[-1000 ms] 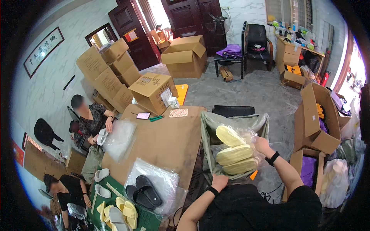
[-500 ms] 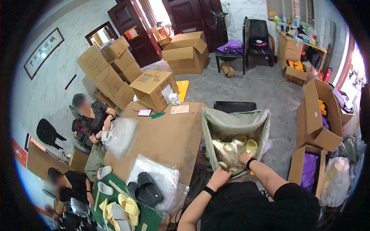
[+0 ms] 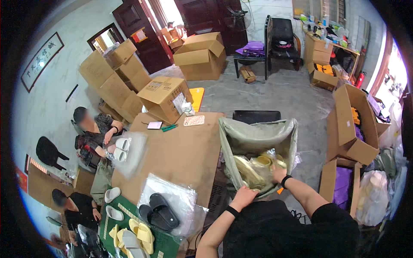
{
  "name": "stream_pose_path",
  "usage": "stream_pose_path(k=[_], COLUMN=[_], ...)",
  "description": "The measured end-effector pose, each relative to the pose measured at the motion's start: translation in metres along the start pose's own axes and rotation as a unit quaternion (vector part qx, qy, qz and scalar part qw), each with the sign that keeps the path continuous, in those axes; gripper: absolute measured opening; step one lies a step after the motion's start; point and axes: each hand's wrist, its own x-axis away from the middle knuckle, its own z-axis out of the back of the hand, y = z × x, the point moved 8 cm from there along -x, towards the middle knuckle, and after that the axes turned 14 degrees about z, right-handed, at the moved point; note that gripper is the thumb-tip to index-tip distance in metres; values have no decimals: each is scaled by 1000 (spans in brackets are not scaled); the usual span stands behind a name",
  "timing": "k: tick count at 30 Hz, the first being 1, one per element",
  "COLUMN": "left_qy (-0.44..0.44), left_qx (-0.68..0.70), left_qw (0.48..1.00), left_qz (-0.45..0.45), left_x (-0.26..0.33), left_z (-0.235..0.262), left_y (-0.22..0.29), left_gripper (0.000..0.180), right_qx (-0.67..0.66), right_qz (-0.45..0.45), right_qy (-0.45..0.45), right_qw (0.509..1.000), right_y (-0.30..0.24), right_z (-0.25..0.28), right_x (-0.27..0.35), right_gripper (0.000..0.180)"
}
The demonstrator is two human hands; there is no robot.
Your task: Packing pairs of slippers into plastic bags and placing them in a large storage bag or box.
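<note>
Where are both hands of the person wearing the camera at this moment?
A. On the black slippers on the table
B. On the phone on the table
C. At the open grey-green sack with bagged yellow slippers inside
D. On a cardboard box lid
C: the left hand grips the near rim of the grey-green sack, and the right hand rests on the bagged yellow slippers inside it.

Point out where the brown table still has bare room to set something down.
The middle of the brown table is bare, bordered by the phone and pens at the far edge, the grey sack on the right, and plastic bags nearer. The near-left corner is crowded with black slippers and yellow slippers.
</note>
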Motion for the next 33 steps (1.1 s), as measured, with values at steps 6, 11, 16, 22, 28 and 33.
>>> stream_pose_path(k=[6, 11, 16, 22, 28, 33], left_qy=[-23, 1, -8, 74, -44, 42], left_qx=[-23, -46, -8, 54, 40, 112], left_qw=[999, 999, 998, 996, 995, 993], left_qz=[4, 21, 62, -21, 76, 10], left_x=[-7, -11, 17, -12, 22, 49], left_z=[13, 40, 2, 38, 2, 10], left_y=[-13, -10, -31, -3, -45, -53], left_gripper=[17, 18, 26, 23, 32, 30], right_qx=[6, -137, -124, -130, -166, -174], right_qz=[248, 209, 53, 200, 217, 324], right_qy=[24, -236, -338, -197, -254, -177], right_qw=[968, 939, 931, 951, 928, 913], right_y=[-113, -94, -43, 109, -100, -167], right_z=[20, -56, -84, -195, 25, 47], right_x=[2, -40, -35, -67, 44, 88], right_gripper=[51, 39, 37, 34, 47, 52])
